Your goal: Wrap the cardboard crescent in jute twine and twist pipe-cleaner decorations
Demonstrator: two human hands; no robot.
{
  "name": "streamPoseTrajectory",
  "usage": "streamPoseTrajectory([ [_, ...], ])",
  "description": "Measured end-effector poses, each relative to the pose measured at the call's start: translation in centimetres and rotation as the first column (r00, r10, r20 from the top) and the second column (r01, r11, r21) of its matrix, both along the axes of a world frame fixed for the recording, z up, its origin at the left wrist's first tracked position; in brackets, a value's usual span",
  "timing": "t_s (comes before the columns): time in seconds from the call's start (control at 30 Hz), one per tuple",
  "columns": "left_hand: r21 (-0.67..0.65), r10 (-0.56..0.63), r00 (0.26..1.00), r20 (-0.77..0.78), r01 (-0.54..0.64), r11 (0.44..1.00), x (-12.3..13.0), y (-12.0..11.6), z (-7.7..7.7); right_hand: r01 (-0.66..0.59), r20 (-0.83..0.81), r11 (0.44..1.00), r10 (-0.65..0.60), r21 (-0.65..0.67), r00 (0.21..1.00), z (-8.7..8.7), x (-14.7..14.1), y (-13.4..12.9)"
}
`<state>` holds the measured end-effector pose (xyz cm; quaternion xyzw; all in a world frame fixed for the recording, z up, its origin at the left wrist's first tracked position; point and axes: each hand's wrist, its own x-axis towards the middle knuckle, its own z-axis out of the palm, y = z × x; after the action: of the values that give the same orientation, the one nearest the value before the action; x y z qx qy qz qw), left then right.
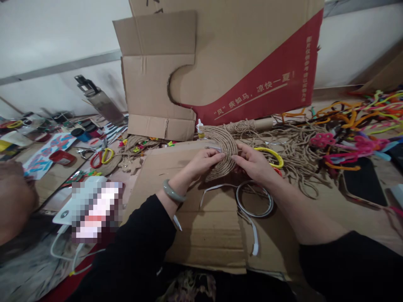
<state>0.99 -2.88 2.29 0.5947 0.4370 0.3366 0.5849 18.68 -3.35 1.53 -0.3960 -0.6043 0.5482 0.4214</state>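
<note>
A curved piece of brown jute rope (227, 144), laid in several close rows, is held up between both hands above the cardboard. My left hand (204, 162) pinches its left side, thumb and fingers closed together. On the right edge, my right hand (253, 162) grips the same piece between thumb and fingers, some fingers hidden behind it. Directly behind the rope piece stands a small glue bottle (200, 129) with a white tip. Below the hands lie a roll of white tape (239, 200) and a loose white strip (255, 239). Yellow-handled scissors (273, 156) show partly behind my right wrist.
A flat cardboard sheet (201, 235) lies under my hands, and upright cardboard (226, 75) stands behind. Loose rope (299, 147), colourful pipe cleaners (352, 147) and a dark phone (365, 182) are at right. At left are a bottle (102, 102), scissors (102, 158) and another person's arm (15, 201).
</note>
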Motion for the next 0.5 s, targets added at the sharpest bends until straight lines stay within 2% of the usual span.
streamPoseTrajectory([
  [0.13, -0.031, -0.090, 0.995, -0.037, 0.089, 0.996, -0.17, -0.11, 0.01, 0.079, -0.022, 0.996, -0.080, -0.031, 0.997, -0.18, 0.32, 0.18],
  [0.3, 0.046, -0.042, 0.997, -0.072, 0.045, 0.998, -0.14, 0.16, -0.33, 0.087, -0.033, 0.996, -0.088, -0.015, 0.996, -0.29, 0.21, 0.18],
  [0.4, 0.040, 0.010, 0.999, -0.050, -0.008, 0.999, -0.04, 0.15, -0.22, 0.054, -0.024, 0.999, -0.054, 0.003, 0.998, -0.39, 0.04, 0.18],
  [0.5, -0.003, -0.045, 0.999, -0.025, 0.045, 0.999, -0.09, -0.01, 0.00, 0.086, -0.046, 0.996, -0.086, -0.014, 0.995, -0.40, 0.11, 0.26],
])
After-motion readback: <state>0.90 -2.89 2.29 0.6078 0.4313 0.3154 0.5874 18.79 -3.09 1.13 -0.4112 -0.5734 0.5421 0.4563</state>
